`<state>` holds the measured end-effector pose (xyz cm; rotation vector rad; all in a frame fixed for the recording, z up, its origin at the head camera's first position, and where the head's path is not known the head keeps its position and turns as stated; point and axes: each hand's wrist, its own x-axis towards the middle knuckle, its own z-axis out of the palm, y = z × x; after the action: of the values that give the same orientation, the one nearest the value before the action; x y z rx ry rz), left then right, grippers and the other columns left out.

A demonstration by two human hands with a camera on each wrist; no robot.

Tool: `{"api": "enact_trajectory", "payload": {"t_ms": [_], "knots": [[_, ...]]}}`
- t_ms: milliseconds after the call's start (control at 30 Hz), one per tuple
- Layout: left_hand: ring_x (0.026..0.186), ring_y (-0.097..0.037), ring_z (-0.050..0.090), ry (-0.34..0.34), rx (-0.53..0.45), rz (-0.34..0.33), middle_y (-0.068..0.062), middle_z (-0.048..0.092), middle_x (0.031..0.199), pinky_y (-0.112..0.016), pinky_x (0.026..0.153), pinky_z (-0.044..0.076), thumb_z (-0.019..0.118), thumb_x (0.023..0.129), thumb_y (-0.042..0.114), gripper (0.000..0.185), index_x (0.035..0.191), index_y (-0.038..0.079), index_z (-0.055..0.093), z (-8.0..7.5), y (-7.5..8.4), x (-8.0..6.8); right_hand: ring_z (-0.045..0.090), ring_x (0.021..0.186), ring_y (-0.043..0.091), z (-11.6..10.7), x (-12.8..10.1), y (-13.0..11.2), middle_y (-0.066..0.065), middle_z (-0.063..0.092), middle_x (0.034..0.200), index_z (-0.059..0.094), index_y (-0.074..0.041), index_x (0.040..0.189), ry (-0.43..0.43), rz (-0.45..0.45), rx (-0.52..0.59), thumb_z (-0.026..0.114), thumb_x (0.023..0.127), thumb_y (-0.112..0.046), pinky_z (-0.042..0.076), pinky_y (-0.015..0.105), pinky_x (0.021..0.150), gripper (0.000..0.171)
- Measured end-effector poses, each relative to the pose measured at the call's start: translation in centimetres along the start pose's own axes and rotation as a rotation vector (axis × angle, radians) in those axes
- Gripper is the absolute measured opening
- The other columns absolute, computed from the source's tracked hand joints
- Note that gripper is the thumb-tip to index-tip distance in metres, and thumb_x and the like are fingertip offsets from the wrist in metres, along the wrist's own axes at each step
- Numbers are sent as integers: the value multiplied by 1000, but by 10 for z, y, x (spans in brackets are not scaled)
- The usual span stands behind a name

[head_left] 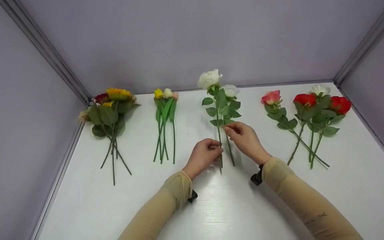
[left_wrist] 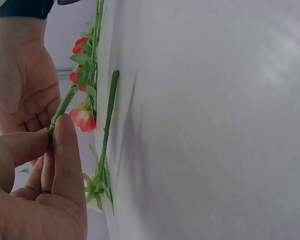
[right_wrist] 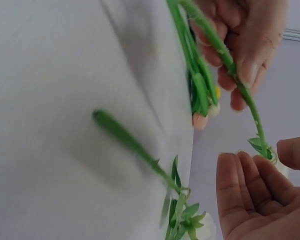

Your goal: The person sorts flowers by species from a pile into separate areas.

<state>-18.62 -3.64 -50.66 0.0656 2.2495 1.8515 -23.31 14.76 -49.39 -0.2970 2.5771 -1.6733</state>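
Observation:
My left hand (head_left: 202,156) pinches the lower stem of a tall white rose (head_left: 209,79) between thumb and fingertips. In the left wrist view the cut end of that green stem (left_wrist: 63,106) sticks up past the fingers. My right hand (head_left: 248,141) is higher along the same stem, close to its leaves. In the right wrist view its fingers are loosely bent with the thumb apart, and no firm hold shows. A second white rose (head_left: 231,90) lies on the table just right of the held one, its stem (right_wrist: 125,137) passing below the right hand.
On the white table (head_left: 208,213), a bunch of sunflowers (head_left: 118,94) and darker blooms lies far left, then several tulips (head_left: 167,93). To the right are a pink rose (head_left: 272,97), red flowers (head_left: 305,99) and another white bloom (head_left: 320,89). Grey walls (head_left: 192,40) enclose the table.

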Motion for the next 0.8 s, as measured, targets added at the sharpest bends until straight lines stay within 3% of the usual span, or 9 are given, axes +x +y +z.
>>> {"api": "enact_trajectory", "payload": {"t_ms": [133,433,567,800], "knots": [[81,-17,70,14,35,-61,-7,69,97,-30,70,60,69,96,9,25,119,-3,68,3,2,17,58,123,32,-10,3,11,15,65,129,65,-4,132,12,-92,-331,60,105,-34,47,49,103,41],[80,-16,70,-9,90,-137,-7,69,99,-29,69,61,69,96,6,27,121,-4,67,12,-2,30,29,147,46,-25,2,31,26,42,155,47,0,151,-84,-221,-754,58,105,-41,22,56,121,62],[79,-15,69,-14,163,-139,-6,68,99,-28,68,60,70,96,6,28,122,-3,66,11,-4,31,27,148,47,-28,0,35,26,41,155,46,0,152,-106,-242,-818,57,105,-42,20,57,121,64],[67,-12,63,-19,331,-51,-3,67,84,-26,64,53,69,96,8,29,122,-4,66,8,-6,32,29,147,48,-36,-3,39,27,44,153,48,2,149,-113,-233,-818,56,106,-41,20,56,121,62]]}}
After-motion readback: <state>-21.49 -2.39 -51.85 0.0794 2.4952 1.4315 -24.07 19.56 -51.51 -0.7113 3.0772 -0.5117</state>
